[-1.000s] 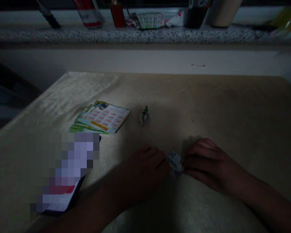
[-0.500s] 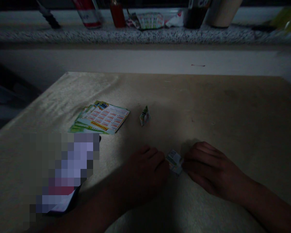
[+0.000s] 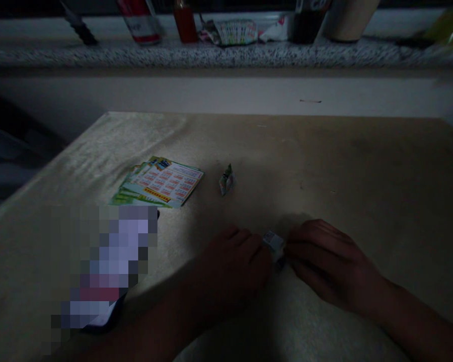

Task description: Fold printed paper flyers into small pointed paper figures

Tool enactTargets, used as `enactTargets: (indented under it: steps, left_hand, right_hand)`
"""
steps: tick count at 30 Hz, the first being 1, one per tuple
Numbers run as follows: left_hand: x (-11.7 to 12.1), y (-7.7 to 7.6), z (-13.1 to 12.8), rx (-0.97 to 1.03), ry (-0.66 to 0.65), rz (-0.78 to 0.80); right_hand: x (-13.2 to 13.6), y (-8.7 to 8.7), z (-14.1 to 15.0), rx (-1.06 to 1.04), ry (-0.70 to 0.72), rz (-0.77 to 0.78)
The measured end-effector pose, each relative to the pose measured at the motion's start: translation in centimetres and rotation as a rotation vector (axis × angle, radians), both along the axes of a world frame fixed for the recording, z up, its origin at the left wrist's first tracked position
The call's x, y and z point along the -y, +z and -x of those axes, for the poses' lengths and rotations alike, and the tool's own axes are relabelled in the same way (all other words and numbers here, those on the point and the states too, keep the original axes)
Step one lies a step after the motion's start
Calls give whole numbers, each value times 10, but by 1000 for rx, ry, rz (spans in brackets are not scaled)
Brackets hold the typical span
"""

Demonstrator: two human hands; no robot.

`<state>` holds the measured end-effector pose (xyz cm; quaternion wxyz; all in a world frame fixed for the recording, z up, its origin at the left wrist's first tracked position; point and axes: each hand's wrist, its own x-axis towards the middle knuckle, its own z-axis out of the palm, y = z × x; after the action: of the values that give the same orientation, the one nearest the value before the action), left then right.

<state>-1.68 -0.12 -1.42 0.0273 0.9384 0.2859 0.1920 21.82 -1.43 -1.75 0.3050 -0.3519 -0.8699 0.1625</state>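
Note:
Between my two hands, near the front of the table, is a small folded piece of printed paper (image 3: 275, 243), pale on top. My left hand (image 3: 241, 261) is closed on its left side, with the fingertips hidden behind the knuckles. From the right, my right hand (image 3: 324, 256) pinches the paper's other edge with the thumb and fingers together. A small folded paper piece (image 3: 226, 181), green and white, stands on the table beyond my hands. To its left lies a fanned stack of printed cards (image 3: 169, 182), with red number rows on the top one.
A phone (image 3: 117, 266) with a blurred-out screen lies left of my left forearm. Behind the table (image 3: 362, 166), a speckled stone ledge (image 3: 211, 56) carries a red and white container (image 3: 141, 22), a red bottle (image 3: 184, 22), a crumpled wrapper (image 3: 236, 31) and a dark bottle (image 3: 305, 22).
My left hand has moved slightly right, closer to my right hand. The paper between them has been folded narrower and shows less of its print.

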Motion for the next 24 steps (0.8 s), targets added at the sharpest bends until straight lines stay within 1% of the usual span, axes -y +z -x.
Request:
enactTargets:
  steps: [3,5,8,11,13,17,21,24]
  left_hand:
    - [2,2,-4,13,25,-71]
    - [3,4,-6,49,36,-113]
    - [3,9,-8,112,23,-153]
    - [2,16,-9,182,-29,-155]
    - [2,19,-9,230,-74,-147]
    - [2,17,-9,338,-121,-150]
    - [2,14,-9,378,-140,-188]
    - [3,17,-9,382,-159,-180]
  right_hand:
    - [4,0,11,-139,-181,171]
    - [6,0,18,-208,-258,262]
    - [9,-2,25,-361,-279,424]
    - [9,-2,29,-533,-230,547]
    - [9,-2,30,-613,-203,577]
    - [9,0,31,-686,-211,548]
    - [10,1,32,-721,-217,556]
    - [11,2,33,-745,-219,568]
